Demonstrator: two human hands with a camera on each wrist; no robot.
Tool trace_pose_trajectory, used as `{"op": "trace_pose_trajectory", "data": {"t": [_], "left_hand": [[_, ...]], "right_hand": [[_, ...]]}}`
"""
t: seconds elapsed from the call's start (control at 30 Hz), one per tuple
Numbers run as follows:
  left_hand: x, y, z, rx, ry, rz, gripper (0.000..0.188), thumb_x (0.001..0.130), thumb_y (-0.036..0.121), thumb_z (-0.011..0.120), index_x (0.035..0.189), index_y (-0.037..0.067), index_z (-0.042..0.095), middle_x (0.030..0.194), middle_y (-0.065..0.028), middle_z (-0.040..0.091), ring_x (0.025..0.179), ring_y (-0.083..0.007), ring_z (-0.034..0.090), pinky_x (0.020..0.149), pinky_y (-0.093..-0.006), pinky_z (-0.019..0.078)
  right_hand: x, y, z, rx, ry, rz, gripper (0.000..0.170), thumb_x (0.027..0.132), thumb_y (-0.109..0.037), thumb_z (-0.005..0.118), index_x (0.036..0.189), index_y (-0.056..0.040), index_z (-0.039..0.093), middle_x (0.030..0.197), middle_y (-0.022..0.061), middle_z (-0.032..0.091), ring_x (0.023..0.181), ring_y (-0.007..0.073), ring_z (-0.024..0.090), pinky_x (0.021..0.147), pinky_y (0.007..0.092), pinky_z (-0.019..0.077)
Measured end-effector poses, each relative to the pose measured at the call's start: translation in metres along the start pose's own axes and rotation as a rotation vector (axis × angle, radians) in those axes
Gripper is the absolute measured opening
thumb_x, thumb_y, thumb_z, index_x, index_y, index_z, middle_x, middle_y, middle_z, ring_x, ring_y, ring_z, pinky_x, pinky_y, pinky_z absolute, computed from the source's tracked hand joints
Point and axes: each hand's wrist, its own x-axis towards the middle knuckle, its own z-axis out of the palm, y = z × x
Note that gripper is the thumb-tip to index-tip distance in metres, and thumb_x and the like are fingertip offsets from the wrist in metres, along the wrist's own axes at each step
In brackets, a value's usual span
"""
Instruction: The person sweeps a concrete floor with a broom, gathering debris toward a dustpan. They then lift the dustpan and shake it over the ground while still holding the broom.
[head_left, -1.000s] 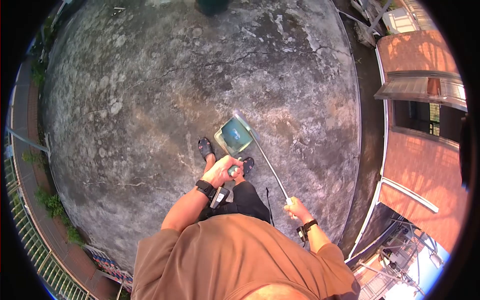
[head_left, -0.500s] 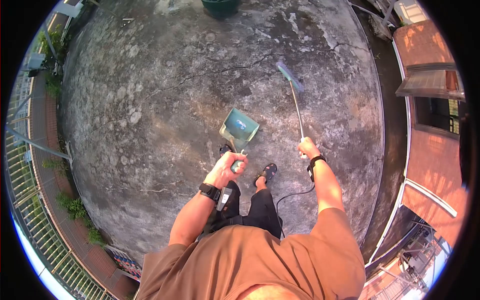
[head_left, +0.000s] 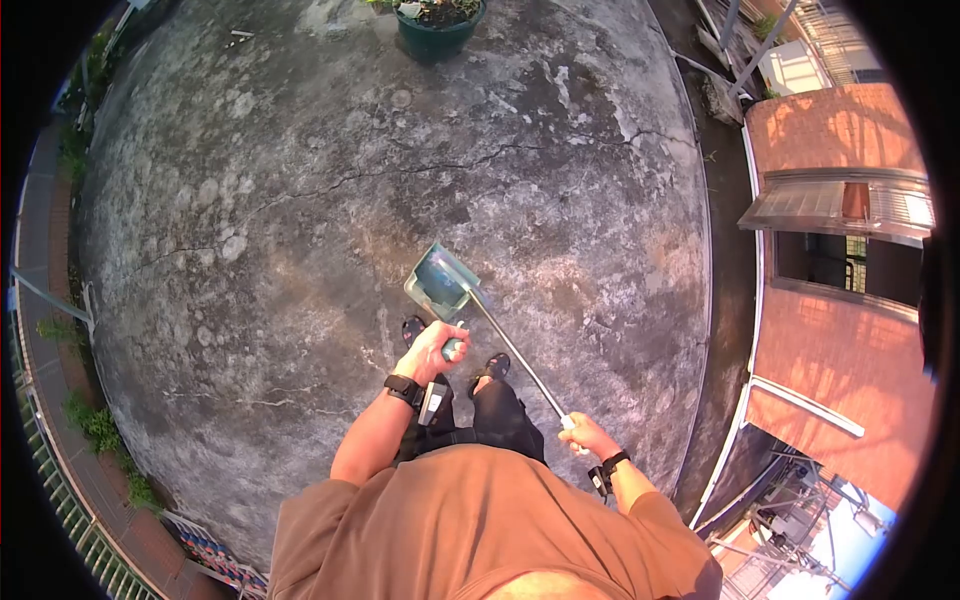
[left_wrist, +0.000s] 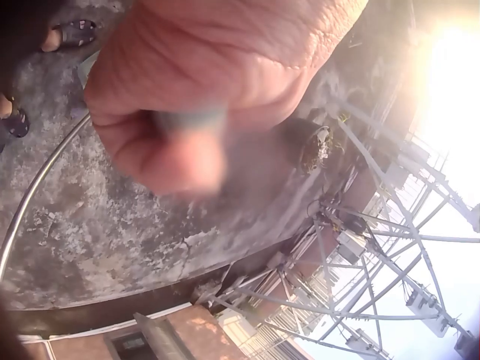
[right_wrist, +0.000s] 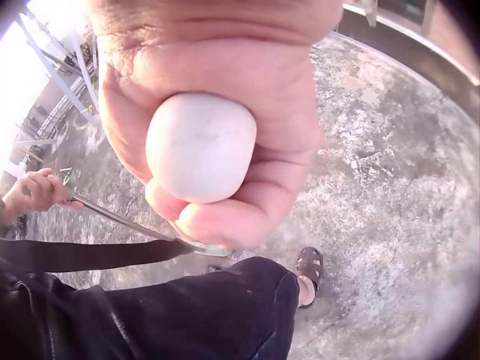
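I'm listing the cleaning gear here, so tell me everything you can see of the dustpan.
The dustpan is squarish, pale green and apparently plastic, with raised walls and a darker inside. It is turned askew ahead of the feet. The left hand grips its greenish handle. The metal pole overlaps its edge; contact there or with the floor is unclear.

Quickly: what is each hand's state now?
Left hand: closed, holding the pale-green plastic dustpan by its handle.
Right hand: closed, holding the thin metal broom pole by its white end.
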Motion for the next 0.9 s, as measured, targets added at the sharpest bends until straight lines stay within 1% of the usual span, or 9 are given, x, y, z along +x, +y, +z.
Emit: {"op": "trace_pose_trajectory", "data": {"t": [0.27,0.4,0.53,0.6,0.73,0.77,0.83,0.87,0.9], "left_hand": [[-0.014,0.006,-0.002,-0.069,0.000,0.076,0.007,0.080,0.003,0.048,0.079,-0.004,0.045,0.062,-0.0073,0.049,0.040,-0.0097,0.041,0.029,-0.0196,0.0304],[-0.023,-0.002,0.006,-0.084,0.124,0.112,0.009,0.081,0.003,0.047,0.080,-0.006,0.046,0.063,-0.0080,0.048,0.040,-0.0095,0.040,0.029,-0.0190,0.0289],[-0.033,-0.024,0.007,-0.214,0.060,0.101,0.012,0.081,0.002,0.048,0.079,-0.009,0.048,0.063,-0.0066,0.047,0.041,-0.0080,0.037,0.028,-0.0186,0.0259],[-0.034,-0.032,0.016,-0.252,0.078,0.149,0.011,0.080,0.001,0.050,0.078,-0.010,0.049,0.061,-0.0066,0.047,0.040,-0.0078,0.037,0.028,-0.0185,0.0262],[-0.018,-0.045,0.020,-0.312,0.141,0.227,0.011,0.079,0.001,0.051,0.078,-0.010,0.050,0.060,-0.0073,0.048,0.040,-0.0080,0.038,0.028,-0.0183,0.0268],[-0.013,-0.045,0.017,-0.302,0.124,0.228,0.011,0.079,0.001,0.051,0.078,-0.010,0.050,0.060,-0.0077,0.048,0.040,-0.0083,0.038,0.028,-0.0182,0.0271],[-0.010,-0.043,0.018,-0.302,0.113,0.219,0.013,0.079,0.002,0.052,0.078,-0.011,0.051,0.060,-0.0080,0.048,0.039,-0.0092,0.039,0.028,-0.0183,0.0275],[-0.009,-0.043,0.019,-0.310,0.096,0.229,0.013,0.079,0.002,0.052,0.078,-0.011,0.051,0.060,-0.0080,0.048,0.039,-0.0092,0.039,0.028,-0.0183,0.0275],[-0.008,-0.041,0.016,-0.314,0.093,0.212,0.010,0.079,0.001,0.052,0.077,-0.008,0.049,0.061,-0.0090,0.049,0.039,-0.0096,0.040,0.028,-0.0186,0.0288]], "right_hand": [[0.067,-0.115,-0.077,-0.194,0.250,-0.197,0.020,0.072,-0.007,0.059,0.083,-0.0044,0.041,0.057,0.0023,0.046,0.041,0.0117,0.047,0.033,0.0285,0.0372],[0.130,-0.212,-0.125,-0.465,0.386,-0.313,0.015,0.069,-0.008,0.056,0.079,0.0002,0.049,0.057,0.0099,0.053,0.049,0.0197,0.055,0.043,0.0345,0.0423],[0.188,-0.277,-0.151,-0.598,0.447,-0.538,0.017,0.064,-0.004,0.048,0.073,0.0059,0.058,0.062,0.0188,0.060,0.062,0.0282,0.062,0.057,0.0368,0.0462],[0.214,-0.296,-0.151,-0.662,0.382,-0.382,0.019,0.063,-0.004,0.050,0.076,0.0068,0.059,0.065,0.0193,0.061,0.063,0.0291,0.063,0.058,0.0382,0.0468],[0.201,-0.260,-0.119,-0.690,0.273,-0.254,0.021,0.068,-0.005,0.053,0.083,0.0094,0.057,0.071,0.0210,0.062,0.069,0.0291,0.064,0.063,0.0373,0.0496],[0.226,-0.220,-0.125,-0.832,0.187,-0.268,0.022,0.071,-0.007,0.052,0.085,0.0108,0.055,0.072,0.0229,0.061,0.070,0.0295,0.064,0.064,0.0365,0.0503],[0.204,-0.156,-0.123,-0.877,0.088,-0.199,0.035,0.070,-0.009,0.053,0.098,0.0116,0.046,0.079,0.0256,0.061,0.079,0.0319,0.063,0.070,0.0387,0.0497],[0.194,-0.129,-0.122,-1.109,0.051,-0.166,0.037,0.070,-0.010,0.053,0.100,0.0112,0.044,0.085,0.0265,0.060,0.087,0.0335,0.061,0.074,0.0395,0.0483],[0.159,-0.117,-0.119,-1.100,0.019,-0.129,0.038,0.070,-0.011,0.053,0.100,0.0112,0.044,0.088,0.0266,0.060,0.090,0.0343,0.060,0.075,0.0400,0.0476]]}}
